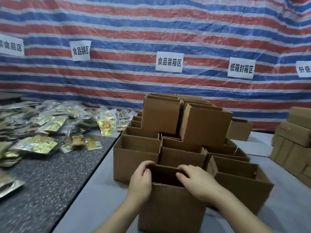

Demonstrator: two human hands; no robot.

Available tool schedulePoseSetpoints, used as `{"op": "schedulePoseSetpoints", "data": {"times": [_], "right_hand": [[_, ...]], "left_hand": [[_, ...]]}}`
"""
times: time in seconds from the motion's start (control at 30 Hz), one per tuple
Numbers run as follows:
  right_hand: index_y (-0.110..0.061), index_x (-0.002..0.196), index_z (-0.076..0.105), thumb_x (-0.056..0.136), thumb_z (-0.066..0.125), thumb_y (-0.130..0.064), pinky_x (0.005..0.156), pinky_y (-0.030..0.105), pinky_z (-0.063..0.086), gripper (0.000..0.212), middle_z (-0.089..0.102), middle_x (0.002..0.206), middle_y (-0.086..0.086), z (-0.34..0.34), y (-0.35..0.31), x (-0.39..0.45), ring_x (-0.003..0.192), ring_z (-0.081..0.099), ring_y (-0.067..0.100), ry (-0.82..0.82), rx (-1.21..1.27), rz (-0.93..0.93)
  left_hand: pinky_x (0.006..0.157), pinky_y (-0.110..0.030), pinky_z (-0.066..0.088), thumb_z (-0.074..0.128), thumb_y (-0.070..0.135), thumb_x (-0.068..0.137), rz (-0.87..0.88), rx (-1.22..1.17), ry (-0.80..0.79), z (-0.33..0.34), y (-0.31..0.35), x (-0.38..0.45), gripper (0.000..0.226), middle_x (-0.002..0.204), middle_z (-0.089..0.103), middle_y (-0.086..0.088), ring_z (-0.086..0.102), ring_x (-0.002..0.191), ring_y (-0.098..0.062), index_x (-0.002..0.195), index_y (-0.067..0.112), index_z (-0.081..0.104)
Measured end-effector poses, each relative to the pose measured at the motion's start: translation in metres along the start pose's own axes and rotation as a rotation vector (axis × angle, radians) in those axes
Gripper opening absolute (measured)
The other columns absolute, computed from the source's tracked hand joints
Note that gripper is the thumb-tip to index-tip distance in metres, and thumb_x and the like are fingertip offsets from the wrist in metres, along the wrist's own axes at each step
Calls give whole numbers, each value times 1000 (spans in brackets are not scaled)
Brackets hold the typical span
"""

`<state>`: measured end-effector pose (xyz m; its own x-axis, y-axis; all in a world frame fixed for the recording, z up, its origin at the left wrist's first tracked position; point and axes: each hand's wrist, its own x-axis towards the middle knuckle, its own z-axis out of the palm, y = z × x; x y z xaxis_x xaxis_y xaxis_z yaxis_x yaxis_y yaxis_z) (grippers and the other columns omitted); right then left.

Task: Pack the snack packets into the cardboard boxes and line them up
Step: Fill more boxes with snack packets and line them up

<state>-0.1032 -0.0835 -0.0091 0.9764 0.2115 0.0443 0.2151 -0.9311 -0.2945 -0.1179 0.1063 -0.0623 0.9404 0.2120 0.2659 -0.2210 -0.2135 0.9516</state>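
Note:
An open cardboard box (171,209) stands at the near edge of the light table, right in front of me. My left hand (141,180) grips its left rim, fingers curled over the top edge. My right hand (196,180) grips the right rim, fingers hooked into the opening. The box's inside is dark and I cannot tell what it holds. Behind it stand several open cardboard boxes (183,142) in rows, some stacked two high. A heap of gold and silver snack packets (50,126) lies on the dark speckled table at the left.
Another open box (239,184) sits just right of the held one. Closed boxes (292,142) are stacked at the far right. A red, white and blue striped tarp (151,31) with paper signs hangs behind. The dark table (45,182) adjoins the light one (94,202).

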Motion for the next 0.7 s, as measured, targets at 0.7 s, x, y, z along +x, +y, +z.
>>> {"op": "schedulePoseSetpoints", "data": {"times": [0.7], "right_hand": [[-26,141,51,102,32,-57,90,23,49,53,59,134,-4,-23,-56,34,116,57,11,87,-107,66]], "left_hand": [[96,-16,42,42,54,91,301,163,121,-85,-1,78,51,120,52,20,51,113,7,134,28,49]]}}
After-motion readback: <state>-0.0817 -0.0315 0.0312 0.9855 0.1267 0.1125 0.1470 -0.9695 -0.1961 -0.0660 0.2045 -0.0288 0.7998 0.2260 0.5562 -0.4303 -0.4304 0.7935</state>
